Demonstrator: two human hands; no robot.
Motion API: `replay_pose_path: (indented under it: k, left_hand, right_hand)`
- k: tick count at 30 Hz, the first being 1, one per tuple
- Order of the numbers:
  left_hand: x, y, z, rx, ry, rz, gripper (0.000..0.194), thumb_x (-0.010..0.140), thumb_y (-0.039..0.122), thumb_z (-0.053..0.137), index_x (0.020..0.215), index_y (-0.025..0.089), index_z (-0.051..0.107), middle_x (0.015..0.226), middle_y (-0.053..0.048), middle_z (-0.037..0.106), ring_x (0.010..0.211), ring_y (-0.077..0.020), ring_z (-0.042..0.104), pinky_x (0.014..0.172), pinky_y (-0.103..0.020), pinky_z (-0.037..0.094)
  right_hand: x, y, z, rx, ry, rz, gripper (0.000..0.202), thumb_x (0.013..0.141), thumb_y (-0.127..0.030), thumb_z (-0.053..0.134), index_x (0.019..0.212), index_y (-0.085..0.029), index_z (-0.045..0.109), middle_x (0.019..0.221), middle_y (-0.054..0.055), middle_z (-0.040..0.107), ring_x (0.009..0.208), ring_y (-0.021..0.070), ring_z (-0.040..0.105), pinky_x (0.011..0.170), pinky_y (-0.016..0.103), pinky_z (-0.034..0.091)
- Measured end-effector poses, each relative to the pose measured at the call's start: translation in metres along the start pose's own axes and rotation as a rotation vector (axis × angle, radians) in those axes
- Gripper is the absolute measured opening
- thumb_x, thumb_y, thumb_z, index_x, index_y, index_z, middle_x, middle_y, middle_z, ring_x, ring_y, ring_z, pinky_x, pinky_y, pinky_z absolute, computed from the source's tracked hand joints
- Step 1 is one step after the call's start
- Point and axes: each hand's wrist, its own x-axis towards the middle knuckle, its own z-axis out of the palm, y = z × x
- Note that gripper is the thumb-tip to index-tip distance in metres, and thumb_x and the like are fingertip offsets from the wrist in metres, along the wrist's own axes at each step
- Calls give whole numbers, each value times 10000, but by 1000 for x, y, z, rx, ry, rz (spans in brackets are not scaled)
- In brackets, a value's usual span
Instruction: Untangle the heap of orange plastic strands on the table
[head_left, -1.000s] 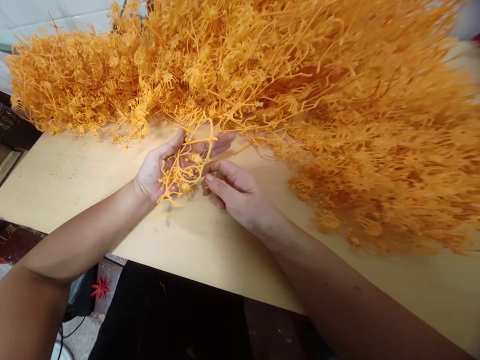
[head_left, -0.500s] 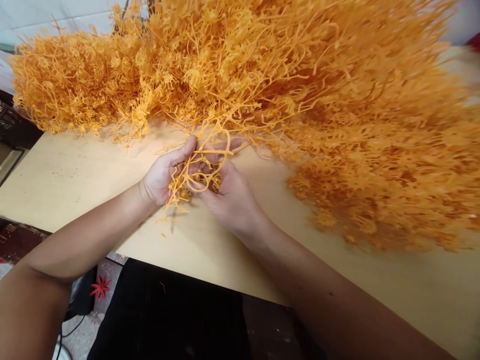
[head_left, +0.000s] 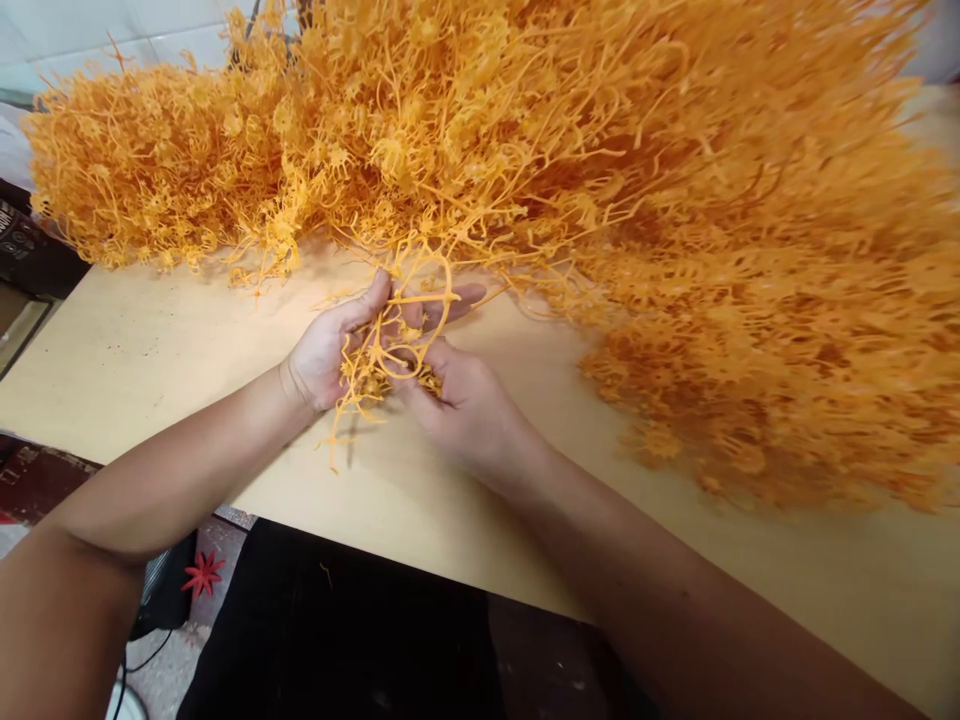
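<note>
Between my two hands is a small tangle of orange plastic flower pieces point(head_left: 379, 355) with thin curling stems. My left hand point(head_left: 326, 345) cradles it from the left, thumb up along the stems and fingers reaching behind it. From the right, my right hand point(head_left: 469, 410) pinches the lower right part of the tangle between thumb and curled fingers. Loops of stem hide some of the fingers. Just beyond my hands spreads a large heap of the same orange pieces point(head_left: 390, 150), and some stems reach from the heap toward my hands.
The heap covers the back and right of the pale wooden table point(head_left: 172, 340). Dark boxes point(head_left: 30, 245) stand at the left edge. Below the table, a red flower-shaped piece point(head_left: 202, 575) shows near a dark bag and a cable. White tiles point(head_left: 135, 30) line the wall behind.
My right hand has shifted slightly down and right, its fingers now curled closer. The left hand stays nearly still, and the tangle's loops have shifted a little.
</note>
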Motion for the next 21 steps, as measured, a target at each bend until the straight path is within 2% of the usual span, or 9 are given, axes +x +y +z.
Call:
replay_pose_path:
  k: [4, 7, 12, 17, 21]
  left_hand:
    - [-1, 2, 1, 21, -3, -29, 544, 848, 559, 331, 1052, 144, 618, 1024, -103, 658, 1099, -234, 587, 799, -311, 522]
    - [0, 1, 1, 37, -3, -28, 539, 830, 568, 369, 1018, 133, 626, 978, -108, 667, 1057, -238, 608, 788, -314, 524]
    - [1, -5, 0, -52, 23, 0, 500, 838, 565, 393, 898, 130, 632, 998, -102, 671, 1055, -238, 610, 815, -326, 516]
    - [1, -5, 2, -175, 122, -97, 468, 833, 561, 441, 665, 134, 532, 776, -76, 669, 864, -204, 661, 747, -315, 524]
    - [1, 0, 8, -273, 203, -147, 452, 844, 522, 462, 595, 144, 451, 594, -25, 594, 701, -153, 656, 691, -270, 519]
  right_hand:
    - [0, 1, 2, 12, 56, 39, 265, 781, -342, 590, 994, -191, 547, 973, 92, 653, 900, 237, 613, 801, 370, 476]
    - [2, -1, 1, 13, 23, 33, 235, 787, -308, 586, 993, -195, 572, 952, 83, 667, 896, 231, 622, 788, 358, 483]
    - [5, -6, -6, 42, -177, -8, 153, 830, -233, 484, 827, -173, 624, 847, 57, 673, 823, 194, 627, 748, 322, 471]
    - [3, -8, -11, 4, -200, -54, 155, 799, -190, 468, 692, -150, 574, 681, 17, 585, 661, 126, 549, 623, 256, 416]
    - [0, -9, -12, -21, -210, -85, 209, 787, -201, 464, 582, -162, 450, 562, -20, 434, 548, 82, 414, 543, 229, 341]
